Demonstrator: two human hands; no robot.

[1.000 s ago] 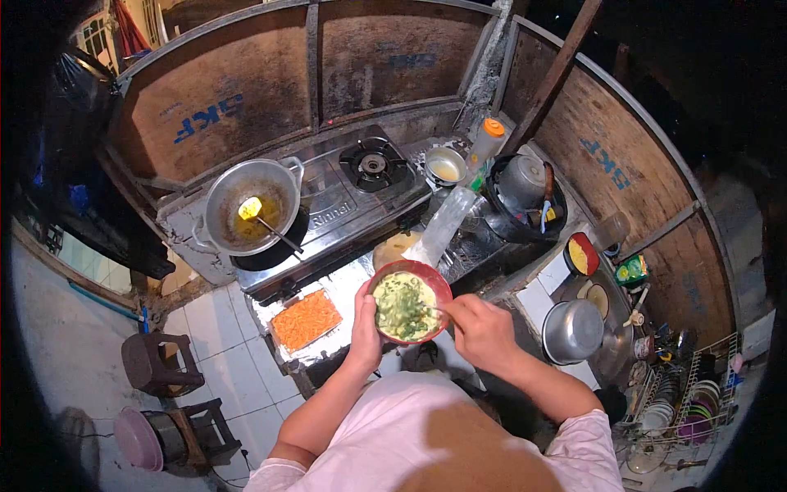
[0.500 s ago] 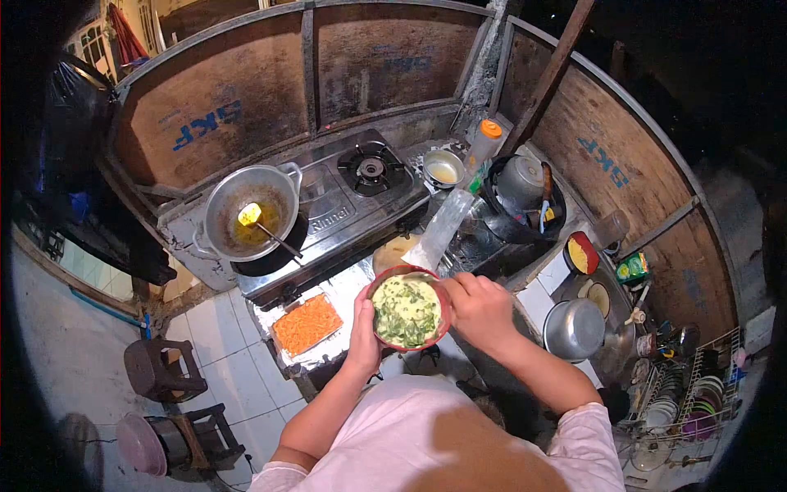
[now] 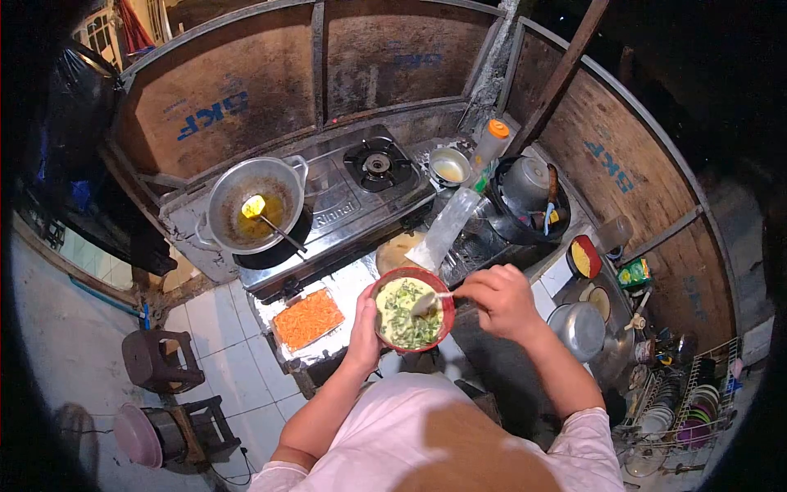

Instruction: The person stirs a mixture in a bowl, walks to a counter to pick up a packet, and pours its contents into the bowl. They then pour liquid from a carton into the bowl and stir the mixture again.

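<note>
My left hand (image 3: 365, 330) grips the left side of a red bowl (image 3: 449, 316), held in front of my body. Inside it is a pale yellow mixture with chopped green leaves (image 3: 403, 305). In my right hand (image 3: 498, 303) is the handle of a spoon (image 3: 428, 303), whose head dips into the mixture on the right side. A tray of shredded orange food (image 3: 309, 319) lies left of the bowl on a foil-covered surface. Beyond it, a wok (image 3: 232, 193) with yellowish oil and a resting spatula (image 3: 275, 228) sits on the stove's left burner.
The stove (image 3: 334, 215) has a bare right burner (image 3: 376, 166). Behind the bowl are a clear plastic bag (image 3: 447, 230), a small pan (image 3: 450, 167) and an orange-capped bottle (image 3: 490, 146). To the right stand a metal pot (image 3: 577, 330) and a dish rack (image 3: 684, 402). Stools (image 3: 161, 361) stand at left.
The spoon now shows in the bowl, its handle in my right hand. My right hand has moved a little right and up, away from the bowl's rim. The view has shifted slightly.
</note>
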